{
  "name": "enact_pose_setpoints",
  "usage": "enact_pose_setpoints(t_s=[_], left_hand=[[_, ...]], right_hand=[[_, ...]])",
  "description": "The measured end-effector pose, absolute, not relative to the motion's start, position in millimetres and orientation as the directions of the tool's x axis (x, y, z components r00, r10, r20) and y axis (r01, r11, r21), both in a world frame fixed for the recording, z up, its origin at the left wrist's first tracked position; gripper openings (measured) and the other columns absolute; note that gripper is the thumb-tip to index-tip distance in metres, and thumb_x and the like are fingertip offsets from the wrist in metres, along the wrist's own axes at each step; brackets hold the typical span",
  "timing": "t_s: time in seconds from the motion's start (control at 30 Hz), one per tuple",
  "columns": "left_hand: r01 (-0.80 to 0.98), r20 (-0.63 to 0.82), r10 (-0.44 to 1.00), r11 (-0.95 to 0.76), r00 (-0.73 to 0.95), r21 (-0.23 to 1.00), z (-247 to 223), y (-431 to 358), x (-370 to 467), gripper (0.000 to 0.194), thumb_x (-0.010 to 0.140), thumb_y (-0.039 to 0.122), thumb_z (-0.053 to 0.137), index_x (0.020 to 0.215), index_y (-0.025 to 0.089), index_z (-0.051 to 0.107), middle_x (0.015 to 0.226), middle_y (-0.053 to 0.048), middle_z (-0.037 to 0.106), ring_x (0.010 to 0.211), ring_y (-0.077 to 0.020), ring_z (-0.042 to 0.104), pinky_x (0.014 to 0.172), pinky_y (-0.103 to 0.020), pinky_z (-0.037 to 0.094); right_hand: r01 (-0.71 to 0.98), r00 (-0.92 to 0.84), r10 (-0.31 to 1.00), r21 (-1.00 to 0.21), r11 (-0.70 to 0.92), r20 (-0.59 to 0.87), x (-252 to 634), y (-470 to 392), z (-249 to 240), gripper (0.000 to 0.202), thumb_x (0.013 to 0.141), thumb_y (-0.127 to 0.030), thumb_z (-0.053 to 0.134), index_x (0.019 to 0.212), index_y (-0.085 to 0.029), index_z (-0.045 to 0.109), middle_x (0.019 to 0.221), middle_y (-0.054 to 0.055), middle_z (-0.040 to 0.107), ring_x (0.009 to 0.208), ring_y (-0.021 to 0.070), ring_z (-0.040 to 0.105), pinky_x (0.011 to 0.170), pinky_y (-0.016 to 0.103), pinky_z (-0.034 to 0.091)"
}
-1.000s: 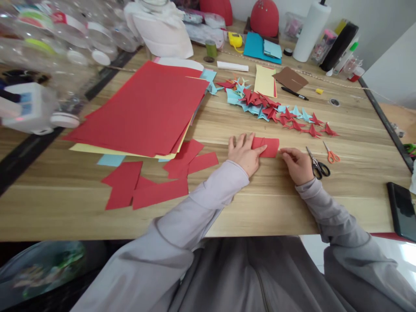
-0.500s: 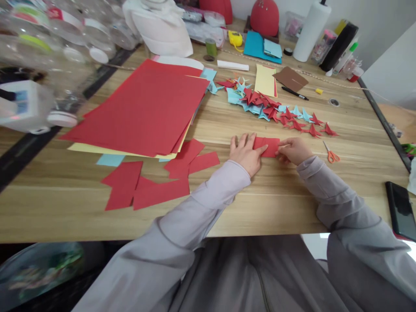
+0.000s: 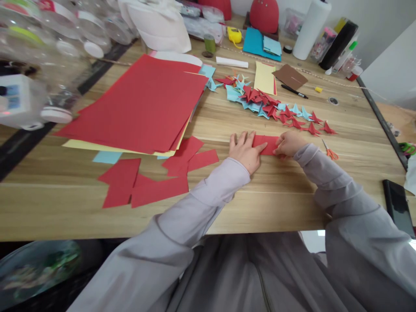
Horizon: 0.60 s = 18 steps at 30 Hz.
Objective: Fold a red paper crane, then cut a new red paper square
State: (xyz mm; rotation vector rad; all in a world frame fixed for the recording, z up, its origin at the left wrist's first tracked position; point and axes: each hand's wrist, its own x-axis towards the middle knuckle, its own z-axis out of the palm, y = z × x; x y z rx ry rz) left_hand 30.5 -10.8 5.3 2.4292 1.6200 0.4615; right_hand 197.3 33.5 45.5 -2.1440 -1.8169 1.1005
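Observation:
A small red piece of paper [image 3: 265, 146] lies on the wooden table between my hands. My left hand [image 3: 244, 151] rests flat on its left part with fingers spread. At the paper's right edge, my right hand [image 3: 288, 145] pinches it between thumb and fingers; part of the paper is hidden there. Beyond my hands lies a pile of folded red and blue paper cranes [image 3: 260, 102]. Orange-handled scissors [image 3: 330, 152] lie just right of my right hand. Several red paper cut pieces [image 3: 159, 190] are scattered to the left.
A stack of large red sheets [image 3: 143, 106] covers the left of the table, with clear plastic bottles [image 3: 87, 32] behind it. A black phone [image 3: 397, 206] lies near the right edge. A black pen [image 3: 294, 91] and brown paper [image 3: 290, 76] are farther back.
My right hand has shifted slightly left and up along the red paper's right edge. My left hand keeps its place on the paper. The camera view has moved slightly.

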Motion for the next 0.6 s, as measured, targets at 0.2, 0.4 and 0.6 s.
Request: enact_pose_setpoints(t_s=[0.2,0.4,0.6], left_hand=[[0.867,0.144,0.924,-0.381,0.353,0.321,6.3,-11.5,30.3,0.042,0.083,0.028,0.044,0.122,0.037,0.056,0.145,-0.005,0.037,0.134,-0.0312,0.028,0.107,-0.058,0.013],[0.867,0.138,0.924,-0.382,0.356,0.319,6.3,-10.2,29.5,0.042,0.084,0.029,0.043,0.123,0.037,0.056,0.146,-0.005,0.037,0.134,-0.0319,0.028,0.107,-0.059,0.014],[0.871,0.128,0.923,-0.386,0.364,0.304,7.0,-9.8,28.8,0.041,0.084,0.029,0.043,0.123,0.037,0.056,0.146,-0.006,0.036,0.134,-0.0326,0.029,0.107,-0.059,0.015]], right_hand=[[0.904,-0.033,0.886,-0.391,-0.17,-0.462,203.8,34.9,53.4,0.028,0.053,-0.019,0.081,0.048,-0.019,0.054,0.039,-0.003,0.055,0.038,0.0104,0.053,0.038,0.021,0.038],[0.89,0.023,0.805,-0.355,-0.287,-0.593,217.8,38.8,58.9,0.039,0.052,-0.041,0.083,0.049,-0.018,0.051,0.045,0.0,0.06,0.044,0.0111,0.057,0.042,0.021,0.043],[0.935,0.012,0.773,-0.268,-0.234,-0.634,212.3,43.9,59.7,0.044,0.053,-0.053,0.078,0.049,-0.017,0.053,0.051,0.002,0.064,0.05,0.0134,0.061,0.049,0.022,0.047]])
